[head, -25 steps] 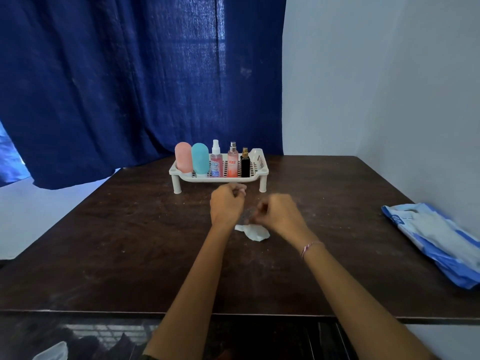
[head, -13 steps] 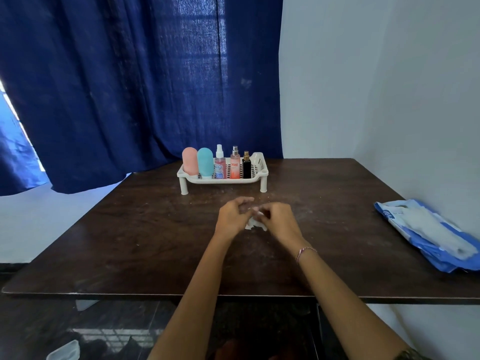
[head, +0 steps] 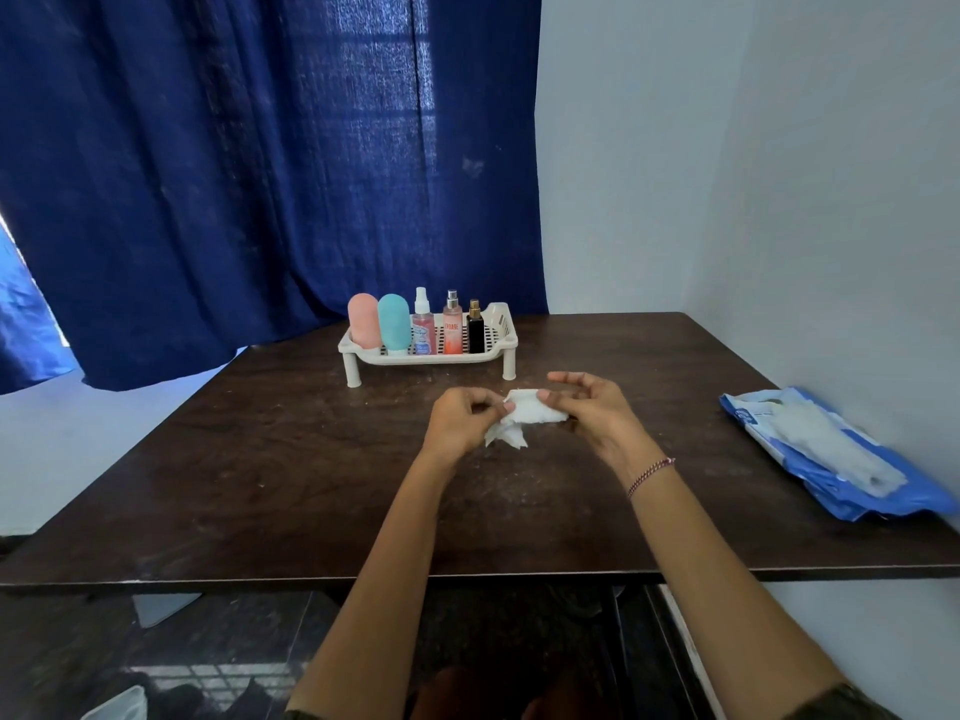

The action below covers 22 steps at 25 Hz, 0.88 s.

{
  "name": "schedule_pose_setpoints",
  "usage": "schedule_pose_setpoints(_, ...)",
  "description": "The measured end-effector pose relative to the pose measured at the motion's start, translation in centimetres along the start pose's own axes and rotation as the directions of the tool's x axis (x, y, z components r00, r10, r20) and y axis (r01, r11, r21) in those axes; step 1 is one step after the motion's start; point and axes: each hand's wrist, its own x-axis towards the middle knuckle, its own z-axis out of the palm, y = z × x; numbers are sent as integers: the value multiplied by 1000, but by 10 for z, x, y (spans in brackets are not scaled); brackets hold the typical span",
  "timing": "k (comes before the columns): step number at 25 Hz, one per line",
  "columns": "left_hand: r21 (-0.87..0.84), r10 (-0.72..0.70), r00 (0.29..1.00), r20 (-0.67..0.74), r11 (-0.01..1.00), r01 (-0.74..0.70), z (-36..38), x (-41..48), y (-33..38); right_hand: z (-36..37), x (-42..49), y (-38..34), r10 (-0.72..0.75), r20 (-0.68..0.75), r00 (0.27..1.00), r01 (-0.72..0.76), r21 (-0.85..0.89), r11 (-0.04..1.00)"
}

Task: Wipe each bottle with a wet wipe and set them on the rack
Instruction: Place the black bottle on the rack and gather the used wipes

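Observation:
A white rack [head: 498, 345] on short legs stands at the far middle of the dark table. In it stand several bottles in a row: a pink one [head: 363, 320], a teal one [head: 394, 323], a clear spray bottle [head: 423, 324], an orange spray bottle [head: 452, 324] and a small black one [head: 475, 327]. Just in front of the rack, above the table, my left hand [head: 460, 418] and my right hand [head: 589, 407] both pinch a crumpled white wet wipe [head: 524, 415] between them.
A blue pack of wet wipes [head: 841, 459] lies at the table's right edge by the white wall. A dark blue curtain [head: 260, 174] hangs behind the table. The table's near edge [head: 208, 579] runs across in front of me.
The view has pulled back and up. Both hands lifted the wipe off the table and moved slightly apart, spreading it between them.

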Motion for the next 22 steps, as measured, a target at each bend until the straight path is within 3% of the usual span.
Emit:
schedule_pose_setpoints(6,-182,-200,980,15,963,199,10,5,6,-5,-6,-7,69,25,997,-71,108,992)
schedule_pose_setpoints(9,-270,-295,955,-14,921,280,11,9,2,-5,-10,-8,54,133,990,-83,227,970)
schedule_pose_setpoints(10,-282,-303,953,-18,916,286,10,10,1,-5,-11,-7,28,181,983,-59,168,984)
schedule_pose_setpoints(12,-343,-320,947,19,888,306,8,9,0,-5,-11,-5,-43,239,970,72,-117,991)
schedule_pose_setpoints(15,-320,-271,958,91,903,286,8,2,1,-2,-8,-2,-160,150,976,212,-454,865)
schedule_pose_setpoints(18,-239,-209,965,160,940,243,9,-5,0,1,-3,-2,-223,-9,975,195,-448,872)
schedule_pose_setpoints(22,-241,-255,948,191,924,297,10,-4,3,0,-4,-6,-296,-159,942,196,-457,868)
